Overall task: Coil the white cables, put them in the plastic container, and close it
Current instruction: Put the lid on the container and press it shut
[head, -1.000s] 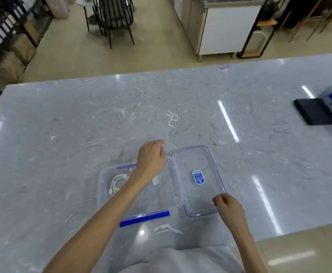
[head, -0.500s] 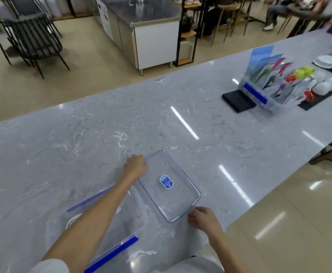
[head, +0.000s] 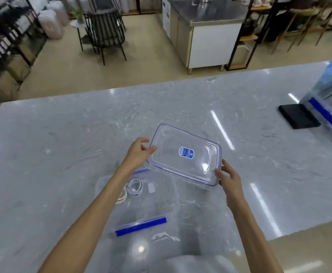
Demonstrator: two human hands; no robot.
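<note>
The clear container (head: 173,196) sits open on the marble table (head: 62,154), near its front edge. Inside, at the left end, lie the coiled white cables (head: 134,187) and a small white adapter (head: 151,187). Blue latches (head: 141,225) show on its near and far sides. The lid (head: 184,155) is held tilted above the container's far right corner: the left hand (head: 137,154) pinches its left edge, thumb on top, and the right hand (head: 229,178) grips its near right corner with fingers spread. A blue sticker (head: 186,153) marks the lid's middle. The table around is bare to left and right. Well apart at the far right lie a black pad (head: 297,118) and a second box (head: 328,113).
</note>
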